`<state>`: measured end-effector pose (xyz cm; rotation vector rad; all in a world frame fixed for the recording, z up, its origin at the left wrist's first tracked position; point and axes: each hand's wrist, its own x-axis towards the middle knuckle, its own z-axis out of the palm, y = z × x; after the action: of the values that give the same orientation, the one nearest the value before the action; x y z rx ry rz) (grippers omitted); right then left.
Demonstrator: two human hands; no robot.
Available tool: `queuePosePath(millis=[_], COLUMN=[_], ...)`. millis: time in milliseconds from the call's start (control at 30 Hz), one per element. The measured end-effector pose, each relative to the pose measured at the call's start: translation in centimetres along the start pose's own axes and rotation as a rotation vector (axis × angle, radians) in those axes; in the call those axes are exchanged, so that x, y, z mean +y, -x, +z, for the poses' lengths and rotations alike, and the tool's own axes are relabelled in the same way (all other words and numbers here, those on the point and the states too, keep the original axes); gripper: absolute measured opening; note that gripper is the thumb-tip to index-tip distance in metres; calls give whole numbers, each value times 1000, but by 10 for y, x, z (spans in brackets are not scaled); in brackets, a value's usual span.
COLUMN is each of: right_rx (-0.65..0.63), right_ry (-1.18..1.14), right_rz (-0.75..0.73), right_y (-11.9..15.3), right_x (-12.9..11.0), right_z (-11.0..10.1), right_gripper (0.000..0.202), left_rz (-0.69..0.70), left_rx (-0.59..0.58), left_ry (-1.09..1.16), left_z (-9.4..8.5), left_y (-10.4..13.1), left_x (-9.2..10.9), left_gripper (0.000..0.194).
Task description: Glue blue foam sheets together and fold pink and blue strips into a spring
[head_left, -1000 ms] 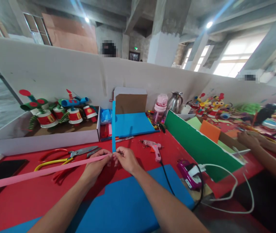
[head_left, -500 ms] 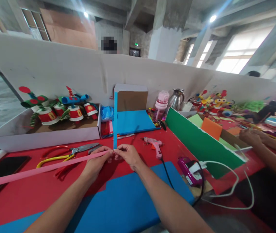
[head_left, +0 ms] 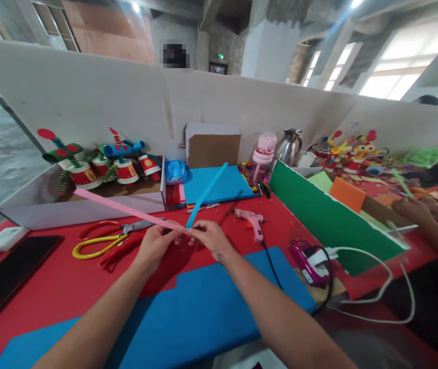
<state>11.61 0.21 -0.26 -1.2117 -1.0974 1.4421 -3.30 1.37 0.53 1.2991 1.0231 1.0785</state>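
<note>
Both hands meet over the red table, pinching the joined ends of two paper strips. My left hand [head_left: 160, 244] is closed on the pink paper strip [head_left: 121, 207], which slants up to the left. My right hand [head_left: 210, 237] is closed where the blue paper strip [head_left: 207, 193] starts; that strip slants up to the right. The strips form a V, and fingertips hide the join. Left of my hands lie scissors with yellow and red handles [head_left: 99, 246]. To the right rests a pink glue gun [head_left: 253, 221].
A white box [head_left: 88, 210] with paper-cup figures stands back left. A black phone [head_left: 15, 277] lies at left. On the right are a green-sided box [head_left: 319, 220], a purple power socket [head_left: 308, 264] with cables, and a co-worker's hands [head_left: 419, 210]. Blue sheets [head_left: 215, 307] lie under my forearms.
The pink strip's free end has swung upward, from low left to up left. The blue strip has tipped from upright to the right. The view has shifted slightly.
</note>
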Motion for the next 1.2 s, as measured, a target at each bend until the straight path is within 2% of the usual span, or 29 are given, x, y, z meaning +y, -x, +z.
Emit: queuePosePath(millis=[167, 267, 567, 767, 967, 1200], right_rx=[87, 138, 68, 122, 105, 217], right_ry=[-53, -60, -52, 58, 20, 41], right_rz=[-75, -118, -51, -64, -22, -153], right_y=[-1, -2, -1, 0, 3, 3], right_x=[2, 4, 2, 0, 0, 0], right_z=[5, 6, 6, 3, 4, 7], right_gripper=[37, 35, 35, 33, 32, 22], left_rz=[-55, -69, -79, -84, -85, -107], left_rx=[-33, -45, -25, -30, -73, -23], left_ry=[141, 144, 147, 91, 73, 85], left_z=[2, 7, 6, 5, 4, 6], left_y=[-1, 0, -2, -1, -1, -1], left_x=[-7, -8, -12, -10, -12, -9], left_gripper=[29, 32, 32, 32, 34, 37])
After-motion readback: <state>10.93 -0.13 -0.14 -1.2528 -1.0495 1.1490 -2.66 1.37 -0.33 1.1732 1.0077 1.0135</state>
